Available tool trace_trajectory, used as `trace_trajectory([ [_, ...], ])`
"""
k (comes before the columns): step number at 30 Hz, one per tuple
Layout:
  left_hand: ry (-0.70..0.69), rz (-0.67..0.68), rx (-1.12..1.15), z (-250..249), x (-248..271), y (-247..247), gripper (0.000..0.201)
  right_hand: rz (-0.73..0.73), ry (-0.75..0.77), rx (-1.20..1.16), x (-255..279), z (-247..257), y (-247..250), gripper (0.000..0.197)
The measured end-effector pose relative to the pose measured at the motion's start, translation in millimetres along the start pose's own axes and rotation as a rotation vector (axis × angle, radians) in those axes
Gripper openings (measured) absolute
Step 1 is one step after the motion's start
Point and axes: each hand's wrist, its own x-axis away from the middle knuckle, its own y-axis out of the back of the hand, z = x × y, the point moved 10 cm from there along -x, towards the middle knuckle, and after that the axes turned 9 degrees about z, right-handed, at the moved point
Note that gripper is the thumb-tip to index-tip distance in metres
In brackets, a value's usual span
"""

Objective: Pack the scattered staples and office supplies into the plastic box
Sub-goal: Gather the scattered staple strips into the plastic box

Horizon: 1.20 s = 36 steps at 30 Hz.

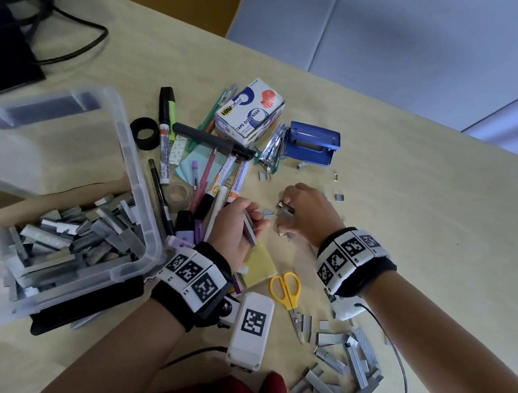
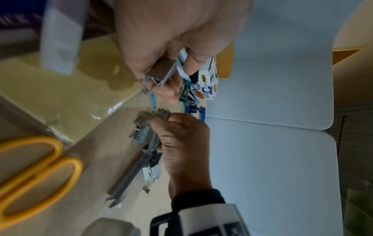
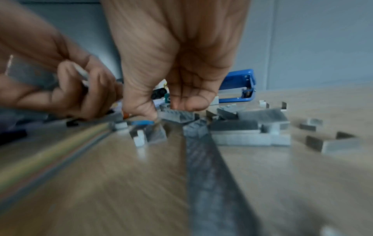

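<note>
Staple heap (image 1: 345,375): many grey staple strips were piled on the table (image 1: 445,262) near the bottom edge.
Left hand (image 1: 234,226): a staple strip (image 1: 250,227) was held in curled fingers.
Right hand (image 1: 308,213): a small bunch of staples (image 1: 285,213) was pinched on the table.
Plastic box (image 1: 144,197): it was seen at the left, tilted, with lots of staple strips inside.
Scissors (image 1: 288,292): yellow handles were seen between the arms.
</note>
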Motion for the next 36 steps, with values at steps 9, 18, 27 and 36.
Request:
trace_trajectory([
  [9, 0.046, 0.16, 0.102, 5.7, -6.6, -26.7, 0.037, -0.086, 0.105, -0.346, 33.4, 40.9, 34.1, 0.027],
  [18, 0.115, 0.075, 0.055, 6.9, -14.9, -1.7, 0.042, -0.219, 0.05, -0.333, -0.4, 28.1, 68.3, 0.018],
  [27, 0.105, 0.042, -0.015, 9.7, -16.0, 10.3, 0.041, -0.29, -0.105, -0.3, -43.8, 1.6, 49.0, 0.02],
  [36, 0.108, 0.036, -0.031, 5.9, -15.3, 11.9, 0.041, -0.362, -0.138, -0.352, -64.8, -4.3, 62.2, 0.018],
])
